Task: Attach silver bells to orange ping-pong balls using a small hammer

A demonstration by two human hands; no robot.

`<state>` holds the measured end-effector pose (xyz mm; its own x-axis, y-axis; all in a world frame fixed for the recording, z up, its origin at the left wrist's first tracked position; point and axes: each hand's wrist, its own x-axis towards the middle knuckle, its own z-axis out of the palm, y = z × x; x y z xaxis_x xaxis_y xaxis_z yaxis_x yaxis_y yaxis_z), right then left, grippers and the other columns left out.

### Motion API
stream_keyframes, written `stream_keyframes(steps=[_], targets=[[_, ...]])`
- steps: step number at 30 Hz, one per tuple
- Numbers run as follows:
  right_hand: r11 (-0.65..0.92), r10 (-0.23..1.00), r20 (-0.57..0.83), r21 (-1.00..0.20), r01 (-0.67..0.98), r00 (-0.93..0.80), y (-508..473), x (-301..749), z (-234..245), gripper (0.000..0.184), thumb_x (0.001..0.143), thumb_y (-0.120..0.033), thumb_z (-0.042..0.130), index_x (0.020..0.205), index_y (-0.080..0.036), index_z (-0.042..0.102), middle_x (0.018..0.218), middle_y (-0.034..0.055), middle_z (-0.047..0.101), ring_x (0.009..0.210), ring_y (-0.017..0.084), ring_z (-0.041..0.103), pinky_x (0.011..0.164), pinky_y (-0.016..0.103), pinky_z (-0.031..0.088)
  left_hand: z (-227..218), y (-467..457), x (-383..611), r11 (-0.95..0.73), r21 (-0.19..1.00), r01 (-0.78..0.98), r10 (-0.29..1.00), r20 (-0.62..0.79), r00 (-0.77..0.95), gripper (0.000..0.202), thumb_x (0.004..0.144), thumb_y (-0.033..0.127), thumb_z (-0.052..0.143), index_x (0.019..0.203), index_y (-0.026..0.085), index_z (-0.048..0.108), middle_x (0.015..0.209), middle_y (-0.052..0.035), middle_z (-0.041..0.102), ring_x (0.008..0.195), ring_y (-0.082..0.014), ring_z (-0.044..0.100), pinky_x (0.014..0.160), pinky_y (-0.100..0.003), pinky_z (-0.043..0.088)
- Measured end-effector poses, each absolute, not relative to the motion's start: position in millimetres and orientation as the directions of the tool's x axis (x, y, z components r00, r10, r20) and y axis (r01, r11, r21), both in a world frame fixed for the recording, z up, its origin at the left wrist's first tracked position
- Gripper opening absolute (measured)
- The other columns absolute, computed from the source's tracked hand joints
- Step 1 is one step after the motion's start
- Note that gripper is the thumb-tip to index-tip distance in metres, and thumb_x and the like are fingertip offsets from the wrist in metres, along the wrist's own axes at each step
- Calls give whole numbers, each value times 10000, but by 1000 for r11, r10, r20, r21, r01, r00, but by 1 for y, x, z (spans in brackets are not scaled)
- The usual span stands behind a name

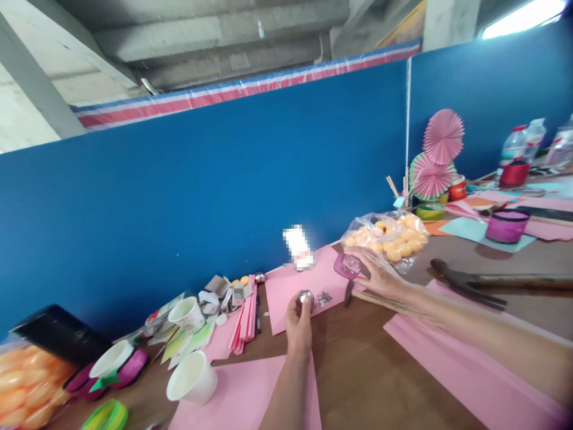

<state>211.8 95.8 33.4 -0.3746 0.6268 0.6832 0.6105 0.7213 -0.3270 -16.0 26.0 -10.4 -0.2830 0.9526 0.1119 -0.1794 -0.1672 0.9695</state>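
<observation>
My left hand (299, 325) pinches a small shiny silver ball (306, 296) over a sheet of pink paper (286, 292). Just to its right lies a little heap of silvery bits (324, 298) on that sheet. Further right, the fingers of my right hand (379, 276) curl round the side of a small purple, partly see-through round object (349, 266); its exact kind is unclear. Beneath the right hand are thin wooden sticks (380, 298) and a short dark tool (348, 294).
A bag of orange balls (403, 239) lies behind my right hand, and a hammer (483, 280) to its right. White paper cups (192, 379), folded pink strips (245, 316) and small boxes (219, 286) stand leftward. A blue partition (224, 197) borders the table's back.
</observation>
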Motion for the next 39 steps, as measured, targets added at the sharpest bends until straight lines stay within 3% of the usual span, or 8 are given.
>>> stream_keyframes(steps=[8,14,17,19,22,26,30,39], targets=[[349,837,538,-666,659,100,125,243,-6,676,654,-384,611,1247,-215,334,1158,102,530,1063,296,511,879,453,411,-8,25,-16,-149,961,-233,950,74,-303,384,729,382,632,1032,151,587,1008,-88,634,911,-179,610,871,-336,467],[259,856,499,-643,720,137,128,250,-12,755,600,-449,648,1244,-182,359,1194,133,497,1096,333,471,883,463,398,-9,26,-15,-158,936,-315,943,48,-330,373,702,383,659,993,155,608,969,-73,635,899,-168,608,854,-318,474],[247,793,587,-554,795,162,113,242,1,689,662,-478,612,1249,-203,378,1231,126,461,1128,348,428,880,486,384,-10,27,-16,-165,922,-350,940,40,-339,377,693,399,662,972,148,619,941,-70,634,858,-159,615,858,-325,467],[351,720,691,-439,827,61,98,231,14,501,748,-399,554,1195,-199,450,1222,115,468,1133,316,415,902,454,367,-11,28,-16,-166,919,-358,940,38,-339,389,698,411,652,974,140,616,920,-72,633,822,-152,619,858,-336,463],[615,679,641,-232,754,-357,75,203,30,173,827,-272,483,927,-237,620,972,57,595,973,237,490,865,394,376,-10,28,-15,-168,921,-352,941,43,-335,398,707,413,642,985,131,608,927,-82,628,816,-154,614,844,-340,459],[750,601,489,-73,657,-632,57,158,37,219,859,-240,463,751,-200,649,804,58,593,886,207,473,782,343,381,-9,26,-15,-177,923,-343,939,54,-340,391,714,410,634,984,127,606,955,-93,623,851,-168,608,836,-340,458],[719,637,416,-18,695,-648,55,130,32,235,864,-226,464,739,-174,656,803,72,583,848,204,460,708,310,380,-9,26,-14,-162,928,-335,947,51,-318,401,730,416,616,1017,136,595,1006,-97,614,852,-166,615,848,-341,454],[713,664,354,-32,701,-659,61,124,22,242,865,-236,470,737,-174,665,815,75,598,842,201,469,701,300,387,-6,25,-12,-171,933,-317,944,62,-326,416,713,426,627,1009,134,604,956,-92,641,867,-181,618,807,-321,473]])
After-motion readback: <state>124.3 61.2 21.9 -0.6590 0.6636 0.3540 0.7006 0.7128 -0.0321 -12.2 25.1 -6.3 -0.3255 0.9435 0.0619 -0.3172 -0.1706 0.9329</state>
